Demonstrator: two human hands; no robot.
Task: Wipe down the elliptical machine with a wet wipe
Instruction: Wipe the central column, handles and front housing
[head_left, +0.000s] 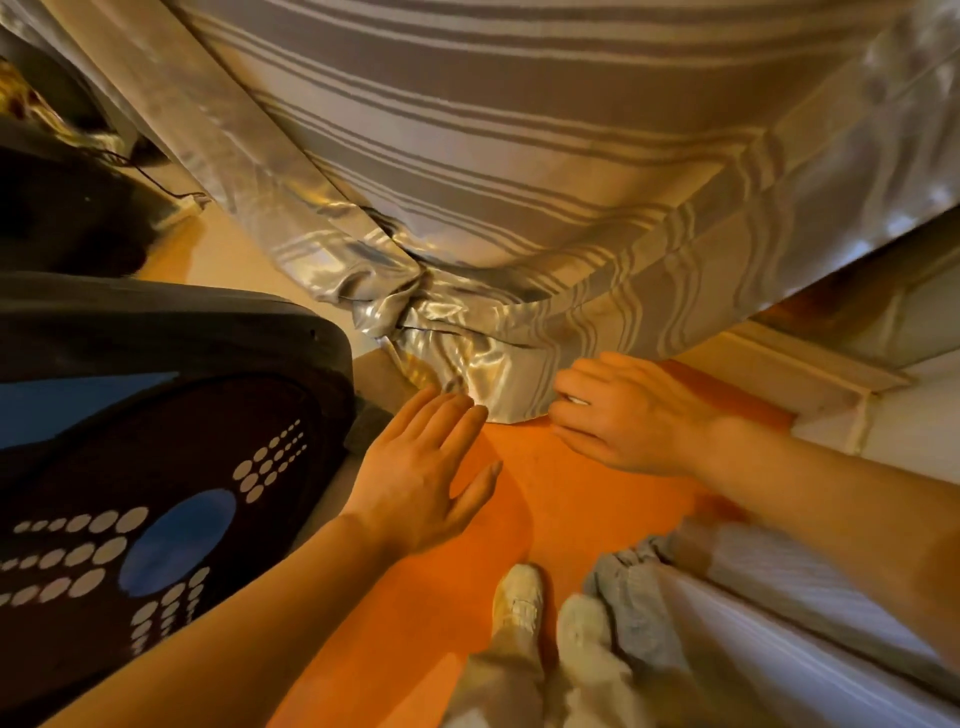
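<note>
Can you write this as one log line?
left hand: open, over floor | right hand: at curtain hem | wipe: unseen | elliptical: untouched

The elliptical machine (156, 467) runs off the left edge, so only part of its dark housing shows. The striped curtain (519, 182) is cut off at the top and hides the wall behind it. The right hand (634, 415) is motion-blurred, and its fingertips disappear behind the curtain hem. Grey cloth (634, 597) at lower right is too blurred to identify.
</note>
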